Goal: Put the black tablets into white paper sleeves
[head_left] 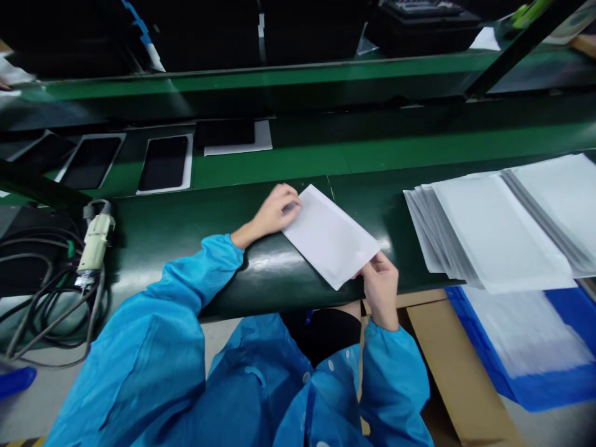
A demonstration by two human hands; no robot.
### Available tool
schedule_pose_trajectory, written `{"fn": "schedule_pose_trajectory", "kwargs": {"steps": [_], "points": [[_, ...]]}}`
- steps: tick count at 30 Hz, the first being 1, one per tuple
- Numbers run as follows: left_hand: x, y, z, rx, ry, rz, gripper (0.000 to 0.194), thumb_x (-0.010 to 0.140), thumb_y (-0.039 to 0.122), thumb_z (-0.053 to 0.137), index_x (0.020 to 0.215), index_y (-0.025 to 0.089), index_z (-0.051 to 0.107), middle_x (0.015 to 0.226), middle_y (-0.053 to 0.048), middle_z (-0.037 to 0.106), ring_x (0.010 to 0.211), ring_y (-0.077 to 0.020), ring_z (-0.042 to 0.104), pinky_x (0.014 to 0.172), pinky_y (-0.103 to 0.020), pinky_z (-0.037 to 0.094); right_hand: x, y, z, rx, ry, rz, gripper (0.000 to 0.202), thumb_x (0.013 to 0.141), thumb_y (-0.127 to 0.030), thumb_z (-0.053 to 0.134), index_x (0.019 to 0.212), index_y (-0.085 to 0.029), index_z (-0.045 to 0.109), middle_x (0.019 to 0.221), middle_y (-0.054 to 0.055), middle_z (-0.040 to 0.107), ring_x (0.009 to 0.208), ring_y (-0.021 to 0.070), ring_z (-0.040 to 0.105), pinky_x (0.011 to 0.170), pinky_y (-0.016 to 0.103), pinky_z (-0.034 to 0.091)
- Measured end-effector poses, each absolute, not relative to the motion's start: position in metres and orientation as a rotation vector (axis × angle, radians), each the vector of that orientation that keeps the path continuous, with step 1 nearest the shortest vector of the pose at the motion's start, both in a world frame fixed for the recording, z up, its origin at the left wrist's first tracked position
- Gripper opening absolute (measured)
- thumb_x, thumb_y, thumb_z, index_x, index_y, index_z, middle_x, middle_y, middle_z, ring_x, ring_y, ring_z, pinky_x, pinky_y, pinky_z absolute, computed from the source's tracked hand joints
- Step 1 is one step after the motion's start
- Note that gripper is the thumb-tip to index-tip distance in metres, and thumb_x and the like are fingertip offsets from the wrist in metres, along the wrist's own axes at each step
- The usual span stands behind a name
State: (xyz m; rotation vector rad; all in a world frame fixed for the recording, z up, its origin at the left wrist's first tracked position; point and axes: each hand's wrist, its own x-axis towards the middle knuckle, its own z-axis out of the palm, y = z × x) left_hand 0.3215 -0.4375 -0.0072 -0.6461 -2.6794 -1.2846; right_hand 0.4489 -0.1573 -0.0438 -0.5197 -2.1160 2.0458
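A flat white sleeve, like a thin foam pouch [331,236], lies slanted over the dark green bench in front of me. At its upper left edge, my left hand [278,211] has its fingers curled and closed on the border. The lower right corner is pinched by my right hand [380,282], thumb on top and the other fingers partly hidden beneath. Whether anything is inside the sleeve cannot be seen.
Fanned piles of similar white sleeves [503,233] lie to the right, above a blue bin [544,379] and an open cardboard box [451,366]. A corded electric screwdriver [96,242] rests left. Dark tablet-like panels [164,162] on white sheets line the green conveyor [316,158].
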Motion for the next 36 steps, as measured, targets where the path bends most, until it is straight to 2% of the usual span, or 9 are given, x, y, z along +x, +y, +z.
{"fn": "schedule_pose_trajectory", "kwargs": {"steps": [2, 6, 11, 15, 19, 23, 26, 33, 36], "points": [[0.288, -0.465, -0.010, -0.412, -2.687, -1.156, 0.008, 0.087, 0.018, 0.062, 0.093, 0.019, 0.068, 0.118, -0.017, 0.063, 0.125, -0.0355, 0.054, 0.115, -0.056, 0.039, 0.448, -0.140, -0.046, -0.531, -2.056, 1.976, 0.036, 0.067, -0.037, 0.089, 0.097, -0.018, 0.080, 0.076, 0.003, 0.079, 0.061, 0.0192, 0.067, 0.057, 0.031, 0.054], [0.232, -0.525, -0.023, 0.093, -2.695, -0.954, 0.035, 0.077, 0.017, 0.069, 0.112, 0.020, 0.066, 0.135, -0.021, 0.054, 0.138, -0.0468, 0.042, 0.114, -0.066, 0.035, 0.453, -0.117, -0.053, -0.564, -1.902, 1.910, 0.036, 0.070, -0.039, 0.088, 0.099, -0.019, 0.081, 0.090, 0.006, 0.082, 0.087, 0.0240, 0.075, 0.080, 0.037, 0.061], [0.182, -0.569, -0.044, 0.447, -2.627, -0.854, 0.057, 0.076, 0.019, 0.069, 0.133, 0.021, 0.063, 0.150, -0.023, 0.046, 0.150, -0.0500, 0.029, 0.120, -0.069, 0.026, 0.458, -0.119, -0.059, -0.568, -1.882, 1.770, 0.038, 0.075, -0.042, 0.086, 0.104, -0.018, 0.081, 0.096, 0.007, 0.082, 0.095, 0.0257, 0.075, 0.088, 0.039, 0.060], [0.155, -0.578, -0.054, 0.452, -2.638, -0.854, 0.049, 0.081, 0.021, 0.066, 0.130, 0.023, 0.066, 0.152, -0.021, 0.047, 0.153, -0.0481, 0.024, 0.122, -0.070, 0.018, 0.459, -0.132, -0.053, -0.568, -1.951, 1.636, 0.035, 0.076, -0.041, 0.086, 0.102, -0.018, 0.082, 0.096, 0.007, 0.082, 0.103, 0.0289, 0.075, 0.097, 0.043, 0.059], [0.146, -0.576, -0.053, 0.400, -2.588, -0.865, 0.036, 0.083, 0.023, 0.070, 0.119, 0.024, 0.069, 0.135, -0.019, 0.056, 0.144, -0.0473, 0.032, 0.118, -0.069, 0.023, 0.460, -0.137, -0.049, -0.571, -1.945, 1.596, 0.031, 0.078, -0.040, 0.084, 0.102, -0.019, 0.082, 0.096, 0.007, 0.082, 0.104, 0.0297, 0.075, 0.098, 0.046, 0.059], [0.147, -0.566, -0.040, 0.427, -2.656, -0.827, 0.017, 0.093, 0.025, 0.068, 0.108, 0.019, 0.065, 0.127, -0.015, 0.057, 0.134, -0.0388, 0.036, 0.117, -0.060, 0.025, 0.459, -0.131, -0.055, -0.574, -1.942, 1.601, 0.033, 0.078, -0.040, 0.084, 0.103, -0.019, 0.082, 0.100, 0.007, 0.082, 0.106, 0.0294, 0.076, 0.101, 0.047, 0.058], [0.151, -0.558, -0.027, 0.374, -2.781, -0.755, 0.013, 0.101, 0.025, 0.060, 0.109, 0.015, 0.061, 0.128, -0.011, 0.057, 0.130, -0.0321, 0.034, 0.118, -0.053, 0.025, 0.456, -0.127, -0.060, -0.577, -1.903, 1.699, 0.036, 0.078, -0.041, 0.084, 0.108, -0.020, 0.080, 0.105, 0.007, 0.083, 0.106, 0.0279, 0.076, 0.102, 0.046, 0.057], [0.177, -0.537, -0.002, 0.103, -2.680, -0.737, 0.011, 0.101, 0.028, 0.054, 0.100, 0.018, 0.059, 0.123, -0.013, 0.058, 0.135, -0.0407, 0.038, 0.114, -0.060, 0.026, 0.454, -0.127, -0.045, -0.656, -1.599, 1.863, 0.040, 0.073, -0.044, 0.087, 0.105, -0.022, 0.078, 0.100, 0.007, 0.082, 0.087, 0.0235, 0.076, 0.086, 0.040, 0.062], [0.203, -0.514, -0.001, -0.127, -2.672, -0.720, 0.008, 0.099, 0.021, 0.050, 0.097, 0.019, 0.058, 0.119, -0.016, 0.059, 0.127, -0.0406, 0.044, 0.110, -0.061, 0.029, 0.457, -0.101, -0.022, -0.618, -1.483, 1.788, 0.033, 0.074, -0.041, 0.086, 0.100, -0.023, 0.077, 0.106, 0.007, 0.081, 0.097, 0.0238, 0.077, 0.094, 0.040, 0.062]]}}
